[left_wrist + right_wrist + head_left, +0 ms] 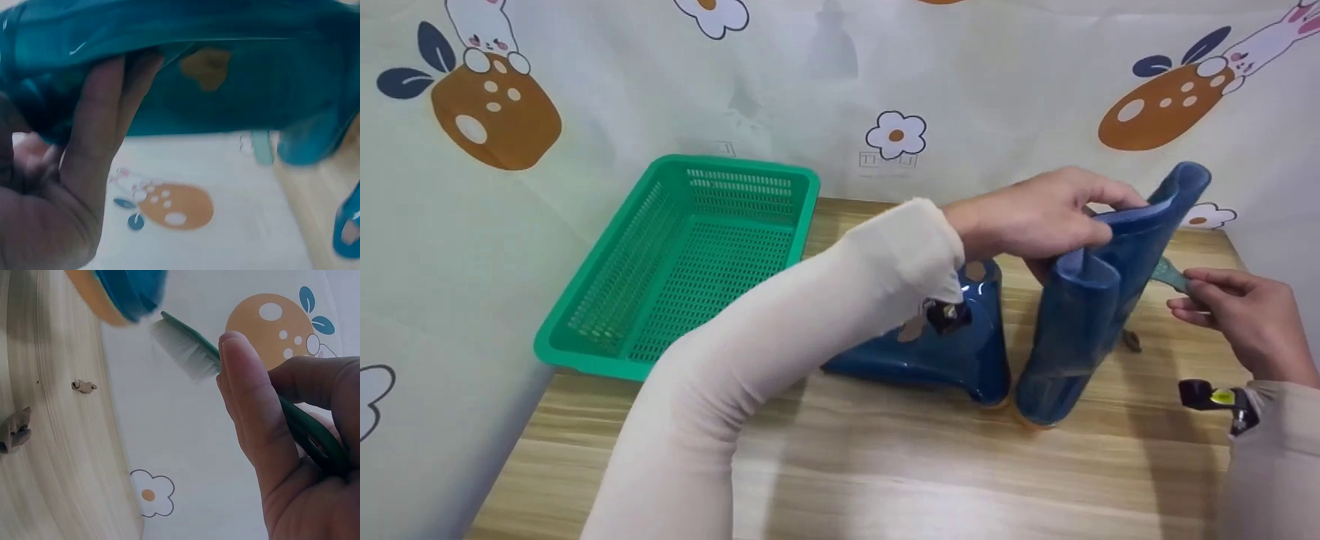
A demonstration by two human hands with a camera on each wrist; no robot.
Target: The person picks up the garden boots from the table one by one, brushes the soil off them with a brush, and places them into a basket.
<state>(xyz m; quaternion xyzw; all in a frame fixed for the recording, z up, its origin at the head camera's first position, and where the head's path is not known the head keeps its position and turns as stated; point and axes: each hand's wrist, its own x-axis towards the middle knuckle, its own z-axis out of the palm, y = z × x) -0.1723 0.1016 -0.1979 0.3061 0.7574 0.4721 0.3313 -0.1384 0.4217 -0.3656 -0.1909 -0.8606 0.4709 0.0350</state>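
Note:
My left hand (1039, 214) grips the top rim of a blue rain boot (1117, 292), which stands roughly upright with its shaft bent inward. In the left wrist view a brown patch (207, 68) shows on the boot's blue surface. My right hand (1252, 319) pinches the green handle of a brush (188, 346) between thumb and fingers. Its pale bristles are near the boot's tan sole (93, 298) in the right wrist view, apart from it. Another blue boot (937, 360) with brown patches lies on its side, partly hidden by my left sleeve.
A green perforated basket (607, 364) stands at the left of the wooden table (855, 465). Brown clumps (83, 386) lie on the tabletop, one of them near the held boot. A patterned sheet (780, 97) closes off the back and sides.

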